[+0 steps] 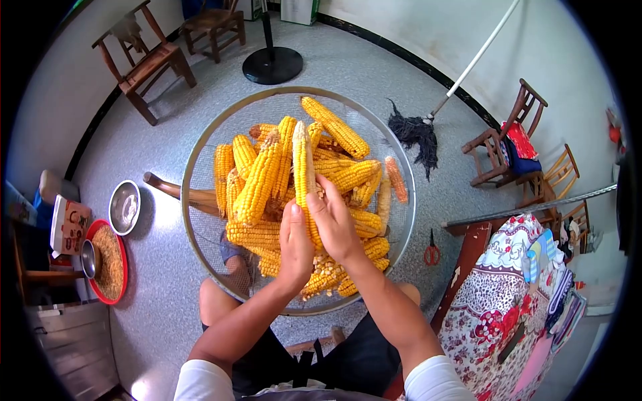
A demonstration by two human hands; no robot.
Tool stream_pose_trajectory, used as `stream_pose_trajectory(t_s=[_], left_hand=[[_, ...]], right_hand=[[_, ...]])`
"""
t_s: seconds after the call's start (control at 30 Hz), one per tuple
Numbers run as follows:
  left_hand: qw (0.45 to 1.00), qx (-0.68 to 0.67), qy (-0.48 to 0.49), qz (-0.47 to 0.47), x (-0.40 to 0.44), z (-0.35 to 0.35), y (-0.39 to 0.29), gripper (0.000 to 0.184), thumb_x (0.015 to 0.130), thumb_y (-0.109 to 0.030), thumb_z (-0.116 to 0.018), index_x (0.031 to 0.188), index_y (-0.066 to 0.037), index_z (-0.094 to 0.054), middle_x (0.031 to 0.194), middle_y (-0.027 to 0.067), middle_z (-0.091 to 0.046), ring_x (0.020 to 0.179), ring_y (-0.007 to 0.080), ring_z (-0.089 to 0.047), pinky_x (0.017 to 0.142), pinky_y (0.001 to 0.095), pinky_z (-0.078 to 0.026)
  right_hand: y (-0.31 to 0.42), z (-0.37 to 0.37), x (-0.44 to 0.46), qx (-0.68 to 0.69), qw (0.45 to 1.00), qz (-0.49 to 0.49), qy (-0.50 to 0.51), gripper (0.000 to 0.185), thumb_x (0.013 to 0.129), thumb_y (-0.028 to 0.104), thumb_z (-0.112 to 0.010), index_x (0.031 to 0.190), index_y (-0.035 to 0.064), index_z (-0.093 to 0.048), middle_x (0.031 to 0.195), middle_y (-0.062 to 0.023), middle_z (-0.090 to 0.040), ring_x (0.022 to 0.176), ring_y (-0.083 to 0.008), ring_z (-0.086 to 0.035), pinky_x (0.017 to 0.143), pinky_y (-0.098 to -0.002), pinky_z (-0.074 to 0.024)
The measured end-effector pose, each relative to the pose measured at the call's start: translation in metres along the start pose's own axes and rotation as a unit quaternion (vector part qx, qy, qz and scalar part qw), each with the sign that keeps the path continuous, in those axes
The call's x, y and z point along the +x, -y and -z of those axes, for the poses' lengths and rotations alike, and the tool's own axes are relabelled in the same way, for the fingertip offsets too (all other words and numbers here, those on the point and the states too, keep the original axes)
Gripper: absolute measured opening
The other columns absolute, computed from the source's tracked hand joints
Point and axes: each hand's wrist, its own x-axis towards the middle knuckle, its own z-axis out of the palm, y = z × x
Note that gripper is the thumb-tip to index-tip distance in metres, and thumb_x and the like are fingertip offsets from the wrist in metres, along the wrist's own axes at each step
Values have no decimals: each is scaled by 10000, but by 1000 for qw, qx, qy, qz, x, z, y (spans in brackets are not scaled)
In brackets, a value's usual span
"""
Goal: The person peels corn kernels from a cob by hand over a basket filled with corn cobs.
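Both hands hold one upright corn cob point(302, 160) over a round mesh sieve point(189, 220) heaped with yellow cobs point(259, 180). The held cob's upper part is partly bare of kernels. My left hand point(295, 246) is wrapped along its left side, thumb up. My right hand point(334, 224) presses on its right side, thumb near the kernels. Loose kernels point(324, 274) lie below the hands among the cobs. A stripped reddish cob point(396, 179) and a pale one point(384, 204) rest at the sieve's right.
A metal bowl point(125, 207) and a red basin point(120, 267) of grain stand at left. Wooden chairs point(152, 63), a black stand base point(272, 65), a mop point(414, 134), red-handled scissors point(432, 254) and a flowered cloth point(488, 314) surround the sieve.
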Motion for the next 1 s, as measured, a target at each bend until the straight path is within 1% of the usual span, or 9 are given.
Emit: stream_pose_trajectory(t_s=[0.07, 0.13, 0.17, 0.2, 0.27, 0.33, 0.87, 0.93, 1.0], left_hand=[[1000, 12, -1, -13, -1, 0, 2, 475, 1104, -356, -288, 1287, 31, -495, 1156, 122, -567, 1037, 156, -544, 913, 306, -459], [999, 23, -2, -26, -1, 1, 8, 457, 1106, -349, -289, 1259, 21, -510, 1113, 103, -577, 996, 142, -550, 875, 296, -470], [999, 27, -1, -34, 2, 2, 14, 431, 1108, -338, -291, 1214, 10, -523, 1053, 81, -580, 940, 127, -547, 824, 283, -473], [999, 30, 0, -41, 3, 2, 18, 410, 1111, -326, -294, 1169, -1, -537, 994, 58, -583, 885, 112, -545, 772, 270, -477], [998, 31, -3, -51, 5, 2, 20, 391, 1112, -316, -300, 1134, -9, -541, 953, 43, -577, 847, 104, -535, 739, 261, -471], [998, 32, -5, -61, 5, 1, 20, 375, 1113, -306, -306, 1099, -17, -544, 913, 28, -571, 809, 95, -525, 706, 252, -465], [992, 81, 8, -99, 7, 0, 13, 383, 1111, -290, -320, 1096, 3, -566, 920, 47, -595, 829, 114, -551, 728, 283, -474], [992, 86, 10, -95, 8, 0, 14, 383, 1111, -289, -319, 1092, 4, -565, 915, 47, -594, 827, 115, -552, 726, 287, -476], [990, 87, 5, -109, 9, -2, 15, 403, 1111, -304, -310, 1081, 7, -564, 907, 47, -592, 805, 111, -539, 716, 287, -470]], right_hand=[[-7, 2, -3, -47, 999, 7, 16, 632, 1044, 381, -487, 1449, -90, -372, 1214, -269, -623, 1129, -324, -625, 984, -385, -472], [-8, 1, -4, -84, 996, 25, 2, 619, 1043, 361, -486, 1457, -84, -367, 1174, -287, -638, 1053, -341, -658, 906, -396, -509], [-6, 1, -5, -84, 996, 25, 2, 619, 1043, 361, -486, 1457, -84, -367, 1174, -287, -638, 1053, -341, -658, 906, -396, -509], [1, 1, -6, -90, 996, 10, 1, 602, 1044, 337, -480, 1458, -85, -362, 1129, -292, -649, 995, -347, -673, 851, -398, -521], [5, 1, -6, -97, 995, -4, 0, 586, 1046, 312, -474, 1459, -86, -356, 1084, -296, -661, 937, -353, -688, 795, -399, -534], [6, 1, -7, -116, 993, 24, -10, 556, 1051, 275, -455, 1453, -95, -356, 997, -287, -674, 843, -348, -695, 714, -405, -531], [5, 7, -2, -150, 986, 67, 0, 523, 1045, 205, -402, 1426, -148, -339, 940, -309, -646, 795, -381, -669, 701, -437, -520], [7, 8, -2, -152, 988, 24, 20, 489, 1043, 167, -402, 1446, -105, -358, 1075, -293, -648, 934, -344, -672, 815, -413, -514], [7, 8, -1, -168, 985, 29, 16, 475, 1037, 151, -403, 1438, -102, -373, 1055, -284, -653, 914, -326, -672, 800, -404, -514]])
